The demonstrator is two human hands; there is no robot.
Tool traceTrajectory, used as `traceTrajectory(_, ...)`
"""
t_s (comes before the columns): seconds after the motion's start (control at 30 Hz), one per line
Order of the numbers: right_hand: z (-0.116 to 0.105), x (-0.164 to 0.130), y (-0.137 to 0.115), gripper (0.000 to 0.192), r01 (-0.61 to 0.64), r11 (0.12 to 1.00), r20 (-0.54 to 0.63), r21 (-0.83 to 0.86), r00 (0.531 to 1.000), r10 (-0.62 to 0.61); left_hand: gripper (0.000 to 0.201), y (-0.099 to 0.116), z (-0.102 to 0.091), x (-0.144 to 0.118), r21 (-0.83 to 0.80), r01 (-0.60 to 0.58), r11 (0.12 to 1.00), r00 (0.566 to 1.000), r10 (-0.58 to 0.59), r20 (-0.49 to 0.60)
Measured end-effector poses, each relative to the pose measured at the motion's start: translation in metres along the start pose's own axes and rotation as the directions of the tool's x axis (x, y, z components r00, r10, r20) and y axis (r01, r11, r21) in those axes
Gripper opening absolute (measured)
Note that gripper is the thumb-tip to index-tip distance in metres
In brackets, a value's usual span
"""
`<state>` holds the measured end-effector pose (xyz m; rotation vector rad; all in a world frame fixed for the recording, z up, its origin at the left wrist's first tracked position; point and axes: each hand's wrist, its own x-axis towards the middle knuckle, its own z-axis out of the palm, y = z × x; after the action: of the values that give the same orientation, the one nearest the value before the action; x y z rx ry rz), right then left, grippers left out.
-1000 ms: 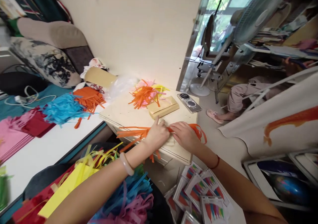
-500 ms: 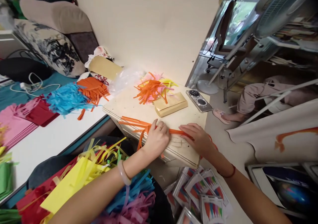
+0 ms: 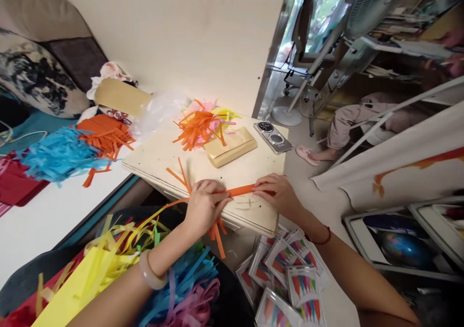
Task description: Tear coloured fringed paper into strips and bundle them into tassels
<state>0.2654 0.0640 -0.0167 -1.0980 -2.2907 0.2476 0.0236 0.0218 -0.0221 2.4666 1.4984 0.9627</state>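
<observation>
Both hands hold one bundle of orange paper strips [image 3: 237, 190] stretched flat over the near edge of a low cream table [image 3: 155, 157]. My left hand [image 3: 205, 205] grips the bundle's left part, where loose strip ends fan up behind it and hang down off the table edge. My right hand [image 3: 277, 191] pinches the bundle's right end. A pale bangle sits on my left wrist, a thin red cord on my right.
On the table lie a pile of orange, pink and yellow strips [image 3: 199, 124], a tan packet [image 3: 230, 148] and a phone [image 3: 273, 137]. Blue and orange strips [image 3: 61, 153] lie on the left. Yellow, blue and pink strips fill my lap. Plastic packets [image 3: 286, 274] lie below. A person sits at the right.
The two hands have drawn apart along the orange bundle, so more of it shows between them. The bundle's loose ends have swung up and down at the left hand. The view shifted left.
</observation>
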Motion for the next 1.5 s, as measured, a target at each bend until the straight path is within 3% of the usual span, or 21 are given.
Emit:
traceTrajectory(0.1,-0.001,0.003,-0.001,0.015,-0.113,0.993,0.02,0.02,0.993,0.113,0.011,-0.004,-0.004,-0.001,-0.161,0.12,0.98,0.993,-0.119,0.014)
traceTrajectory(0.17,-0.001,0.007,-0.003,0.016,-0.135,0.991,0.041,-0.012,0.99,0.136,0.015,-0.004,-0.006,-0.001,-0.179,0.175,0.968,0.985,-0.175,0.016)
traceTrajectory(0.37,-0.002,0.015,-0.008,0.019,-0.157,0.965,0.128,-0.209,0.974,0.186,0.021,0.001,-0.009,0.006,0.049,0.196,0.979,0.977,-0.199,0.071)
traceTrajectory(0.47,-0.004,0.018,-0.01,0.019,-0.15,0.949,0.173,-0.278,0.964,0.204,0.021,0.006,-0.009,0.011,0.207,0.146,0.967,0.978,-0.173,0.118)
traceTrajectory(0.57,-0.001,0.019,-0.019,0.012,-0.099,0.924,0.147,-0.37,0.975,0.164,0.014,0.01,-0.007,0.013,0.29,0.085,0.953,0.986,-0.122,0.111)
traceTrajectory(0.63,0.005,0.016,-0.028,0.016,0.039,0.921,0.134,-0.387,0.991,0.015,0.015,0.011,-0.006,0.011,0.289,0.002,0.957,0.995,-0.031,0.095)
traceTrajectory(0.73,0.011,0.004,-0.037,0.033,0.268,0.911,0.227,-0.314,0.953,-0.201,0.019,0.012,-0.005,0.007,0.315,-0.142,0.938,0.988,0.115,0.103)
traceTrajectory(0.93,-0.01,-0.014,-0.019,0.037,0.174,0.942,0.293,-0.288,0.952,-0.087,0.018,0.018,-0.014,0.017,0.373,-0.304,0.877,0.947,0.234,0.221)
traceTrajectory(1.07,-0.009,-0.002,-0.022,0.031,0.203,0.937,0.189,-0.284,0.97,-0.153,0.023,0.021,-0.011,0.025,0.409,-0.401,0.82,0.912,0.316,0.26)
traceTrajectory(1.2,0.012,0.019,-0.036,0.016,0.298,0.907,0.138,-0.297,0.954,-0.268,0.023,0.018,-0.001,0.021,0.415,-0.312,0.855,0.95,0.289,0.12)
traceTrajectory(1.3,0.022,0.024,-0.033,0.017,0.353,0.885,0.141,-0.303,0.935,-0.325,0.023,0.012,0.003,0.014,0.374,-0.256,0.891,0.964,0.262,0.037)
traceTrajectory(1.5,0.013,0.013,-0.008,0.016,0.221,0.961,0.008,-0.167,0.975,-0.223,0.013,-0.004,-0.001,0.003,0.098,-0.07,0.993,0.995,0.077,-0.064)
